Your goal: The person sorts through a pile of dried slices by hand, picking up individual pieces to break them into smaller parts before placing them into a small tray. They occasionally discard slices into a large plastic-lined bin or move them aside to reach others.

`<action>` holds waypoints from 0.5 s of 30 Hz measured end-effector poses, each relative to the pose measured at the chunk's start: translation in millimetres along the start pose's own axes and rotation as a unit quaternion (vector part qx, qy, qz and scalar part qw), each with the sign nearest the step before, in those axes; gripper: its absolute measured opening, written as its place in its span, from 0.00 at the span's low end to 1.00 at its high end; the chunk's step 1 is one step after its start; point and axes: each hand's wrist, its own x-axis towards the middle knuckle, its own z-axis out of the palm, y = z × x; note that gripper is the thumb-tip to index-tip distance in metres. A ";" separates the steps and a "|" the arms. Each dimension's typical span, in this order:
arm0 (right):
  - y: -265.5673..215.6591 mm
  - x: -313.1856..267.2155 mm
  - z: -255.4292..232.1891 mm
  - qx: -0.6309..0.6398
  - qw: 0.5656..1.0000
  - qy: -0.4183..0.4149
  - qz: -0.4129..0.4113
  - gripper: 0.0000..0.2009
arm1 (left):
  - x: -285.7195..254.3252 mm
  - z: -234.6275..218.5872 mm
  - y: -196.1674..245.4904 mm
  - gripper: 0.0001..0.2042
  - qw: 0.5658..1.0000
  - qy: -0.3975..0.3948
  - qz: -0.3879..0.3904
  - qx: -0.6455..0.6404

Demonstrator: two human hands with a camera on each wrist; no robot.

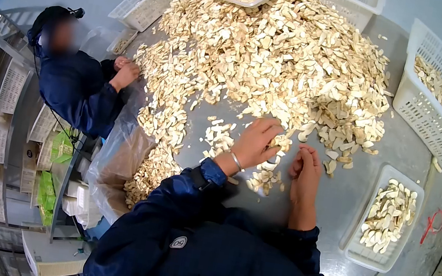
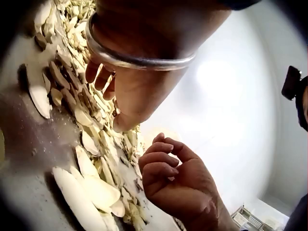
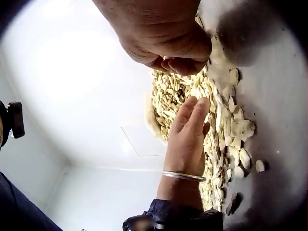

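A large heap of pale, dried-looking slices (image 1: 282, 60) covers the back of the metal table. My left hand (image 1: 259, 142), with a silver bangle at its wrist, reaches over a small group of loose slices (image 1: 264, 180) at the heap's front edge. In the right wrist view the left hand's (image 3: 187, 130) fingers are fairly straight, right at the slices. My right hand (image 1: 304, 173) is just to the right of it, near the heap's edge. The left wrist view shows the right hand (image 2: 180, 178) with fingers curled toward the thumb and no slice visible in it.
A shallow white tray (image 1: 348, 246) with slices stands at the right. Behind it is a tall white perforated basket (image 1: 427, 109). Another tray (image 1: 251, 2) sits atop the heap. At the left, another person (image 1: 80, 83) works beside a plastic bag (image 1: 119, 161).
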 end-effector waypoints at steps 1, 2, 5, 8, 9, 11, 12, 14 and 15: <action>-2.0 0.3 0.4 0.003 1.000 0.014 -0.005 0.04 | 2.7 3.3 -0.4 0.19 1.000 -0.011 0.019 -0.003; -4.0 -0.4 1.5 0.007 1.000 0.028 -0.008 0.04 | 4.1 5.0 -1.7 0.16 0.999 -0.002 0.047 0.003; -4.8 0.5 -0.4 0.007 0.999 0.042 -0.016 0.04 | -7.5 6.7 -14.0 0.14 0.999 -0.044 0.003 0.001; -3.1 0.5 0.4 0.014 0.999 0.040 -0.017 0.04 | -15.6 -5.3 -14.7 0.12 0.995 -0.064 -0.068 0.015; -3.0 0.6 1.1 0.018 0.999 0.039 -0.018 0.04 | -16.3 -5.3 -16.2 0.13 0.996 -0.055 -0.064 0.023; -1.8 1.7 -0.4 0.027 0.998 0.049 -0.023 0.04 | -18.1 -4.5 -19.4 0.14 0.997 -0.037 -0.056 0.038; -1.5 2.2 -0.5 0.032 0.998 0.054 -0.027 0.04 | -14.0 -3.7 -15.7 0.14 0.999 -0.020 -0.027 0.021; -4.1 1.5 0.6 0.036 0.996 0.069 -0.040 0.04 | 2.5 1.2 2.2 0.14 0.999 0.013 0.032 -0.015; -6.3 1.0 -0.2 0.037 0.995 0.078 -0.048 0.04 | 7.5 3.5 11.4 0.15 0.999 -0.003 0.053 -0.006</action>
